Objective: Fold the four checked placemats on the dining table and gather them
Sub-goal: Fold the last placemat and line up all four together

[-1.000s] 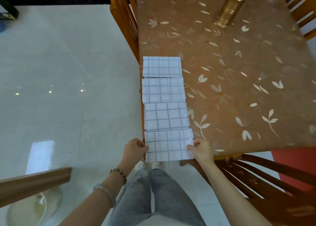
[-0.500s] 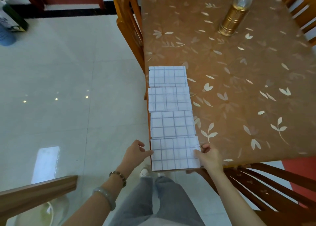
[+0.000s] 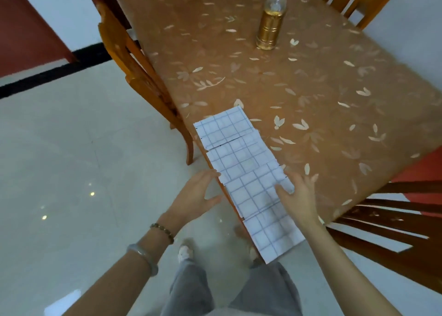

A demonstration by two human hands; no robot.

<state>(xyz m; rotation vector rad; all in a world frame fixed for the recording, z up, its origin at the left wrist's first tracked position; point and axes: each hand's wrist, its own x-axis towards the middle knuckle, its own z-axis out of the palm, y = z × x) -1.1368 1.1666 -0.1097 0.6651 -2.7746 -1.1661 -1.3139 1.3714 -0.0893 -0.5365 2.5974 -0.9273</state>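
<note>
Four white placemats with blue checks lie in a row along the left edge of the dining table (image 3: 311,81). The farthest placemat (image 3: 223,127) is overlapped by the second placemat (image 3: 241,155). Then comes the third placemat (image 3: 251,191). The nearest placemat (image 3: 272,234) sticks out past the table's near corner. My left hand (image 3: 198,193) is open at the left edge of the third placemat, its fingertips touching that edge. My right hand (image 3: 296,196) rests with spread fingers on the right side of the same placemat.
A gold bottle (image 3: 269,26) stands upright far back on the table. A wooden chair (image 3: 141,76) is pushed in at the table's left side. A dark wooden chair (image 3: 394,222) is at the near right, and another chair (image 3: 351,0) at the far end. Tiled floor (image 3: 71,172) lies to the left.
Both hands have let go of the nearest placemat's sides and moved forward to the third placemat. My head has turned, so the row now runs slantwise.
</note>
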